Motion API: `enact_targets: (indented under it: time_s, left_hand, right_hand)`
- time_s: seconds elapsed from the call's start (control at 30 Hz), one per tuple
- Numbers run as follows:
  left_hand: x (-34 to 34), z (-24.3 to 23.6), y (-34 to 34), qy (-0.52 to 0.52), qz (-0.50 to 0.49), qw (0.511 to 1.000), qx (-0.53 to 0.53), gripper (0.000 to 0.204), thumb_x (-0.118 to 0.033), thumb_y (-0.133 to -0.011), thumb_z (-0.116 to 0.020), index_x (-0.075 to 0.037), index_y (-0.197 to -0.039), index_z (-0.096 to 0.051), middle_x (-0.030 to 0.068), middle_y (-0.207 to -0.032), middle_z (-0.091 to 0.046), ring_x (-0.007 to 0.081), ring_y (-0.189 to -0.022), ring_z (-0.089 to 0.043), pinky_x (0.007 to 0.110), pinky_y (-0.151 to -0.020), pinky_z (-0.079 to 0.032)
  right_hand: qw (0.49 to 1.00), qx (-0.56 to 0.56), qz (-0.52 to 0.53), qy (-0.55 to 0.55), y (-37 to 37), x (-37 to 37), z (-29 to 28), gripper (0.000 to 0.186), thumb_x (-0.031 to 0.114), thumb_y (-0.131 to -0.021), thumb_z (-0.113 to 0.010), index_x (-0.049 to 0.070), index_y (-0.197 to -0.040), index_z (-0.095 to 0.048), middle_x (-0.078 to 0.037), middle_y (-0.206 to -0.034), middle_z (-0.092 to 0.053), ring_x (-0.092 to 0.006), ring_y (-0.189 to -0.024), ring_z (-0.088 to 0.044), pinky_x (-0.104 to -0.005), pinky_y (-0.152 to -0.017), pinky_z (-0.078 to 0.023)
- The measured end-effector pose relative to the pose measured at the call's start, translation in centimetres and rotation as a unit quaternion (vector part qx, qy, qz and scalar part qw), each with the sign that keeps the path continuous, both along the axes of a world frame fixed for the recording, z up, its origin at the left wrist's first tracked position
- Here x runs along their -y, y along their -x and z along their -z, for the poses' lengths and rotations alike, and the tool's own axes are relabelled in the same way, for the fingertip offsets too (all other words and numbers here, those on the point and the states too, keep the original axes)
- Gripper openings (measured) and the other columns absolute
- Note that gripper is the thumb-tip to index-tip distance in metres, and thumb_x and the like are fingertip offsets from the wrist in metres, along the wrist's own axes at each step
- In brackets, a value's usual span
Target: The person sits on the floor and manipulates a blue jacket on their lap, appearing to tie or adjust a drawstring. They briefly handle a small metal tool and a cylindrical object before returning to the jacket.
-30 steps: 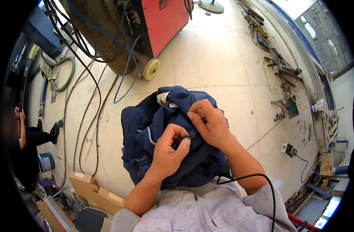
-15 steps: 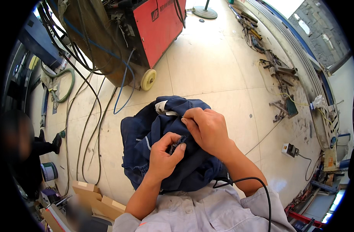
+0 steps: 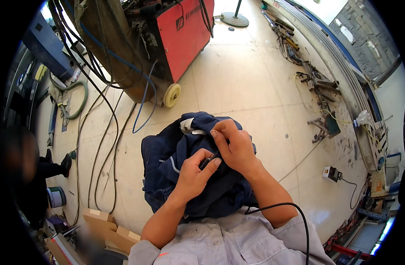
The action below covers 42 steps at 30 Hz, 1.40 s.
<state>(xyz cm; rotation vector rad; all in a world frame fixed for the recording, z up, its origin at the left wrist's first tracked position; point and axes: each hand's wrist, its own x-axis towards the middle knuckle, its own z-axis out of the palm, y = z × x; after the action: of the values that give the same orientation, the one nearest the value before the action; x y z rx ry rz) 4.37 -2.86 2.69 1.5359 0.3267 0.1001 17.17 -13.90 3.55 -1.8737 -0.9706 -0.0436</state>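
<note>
Head view: dark blue cloth [image 3: 156,150] lies bunched beneath both hands and spreads beyond them on the left. Left hand [image 3: 193,176] narrow, thumb and forefinger pinching a small dark gathered bit of it. Right hand [image 3: 235,148] just beyond and to the right, fingers curled, thumb tip near forefinger; cannot tell whether they meet or grip anything. Risk, as judged: the left pinch is small, so a sharp tug from the right could pull the gathered bit loose; loose folds could also slide over the spot. Black cable [image 3: 279,204] crosses the right forearm and might snag if that arm swings wide. Hard to make out: whatever sits inside the left pinch, dark on dark; the cloth's underside, hidden; right palm, turned away.
</note>
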Motion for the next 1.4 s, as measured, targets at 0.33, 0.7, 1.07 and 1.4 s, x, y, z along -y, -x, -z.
enact_targets:
  time_s: [0.33, 0.7, 1.07, 1.4]
  left_hand:
    - [-0.9, 0.9, 1.1, -0.227, 0.072, 0.968, 0.082, 0.016, -0.013, -0.083, -0.072, -0.002, -0.085, -0.060, 0.0130, -0.074, -0.062, 0.0304, -0.062, -0.063, 0.039, -0.057, -0.048]
    - [-2.2, 5.1, 1.1, -0.046, 0.008, 0.997, -0.055, 0.013, -0.011, -0.091, -0.067, 0.000, -0.096, -0.065, 0.0098, -0.078, -0.066, 0.0098, -0.070, -0.061, 0.026, -0.064, -0.048]
    - [-2.6, 4.6, 2.1, 0.128, 0.030, 0.989, -0.065, 0.014, -0.013, -0.093, -0.066, -0.004, -0.101, -0.060, -0.0047, -0.078, -0.053, 0.0018, -0.067, -0.042, 0.021, -0.060, -0.036]
    - [-1.8, 4.2, 2.3, 0.065, 0.034, 0.996, -0.054, 0.021, -0.021, -0.094, -0.073, -0.004, -0.091, -0.060, -0.0060, -0.079, -0.053, 0.0021, -0.069, -0.042, 0.021, -0.062, -0.035]
  right_hand:
    - [0.990, 0.011, -0.142, -0.011, 0.7, 0.1, 3.5, 0.014, 0.006, -0.091, -0.070, 0.004, -0.097, -0.058, -0.012, -0.070, -0.064, -0.0285, -0.054, -0.062, -0.0359, -0.051, -0.047]
    - [0.986, -0.138, -0.097, -0.006, 2.5, -0.9, 5.6, 0.016, 0.010, -0.096, -0.066, 0.004, -0.101, -0.053, -0.014, -0.076, -0.066, -0.0332, -0.064, -0.068, -0.0397, -0.055, -0.051]
    - [0.981, -0.178, -0.070, 0.037, 1.2, -2.0, 5.3, 0.015, 0.012, -0.097, -0.064, 0.005, -0.100, -0.051, -0.012, -0.071, -0.064, -0.0354, -0.062, -0.065, -0.0413, -0.053, -0.048]
    - [0.991, -0.117, -0.063, 0.014, 1.9, -0.9, 5.3, 0.014, 0.007, -0.095, -0.066, 0.004, -0.098, -0.053, -0.011, -0.066, -0.061, -0.0273, -0.054, -0.061, -0.0344, -0.052, -0.045]
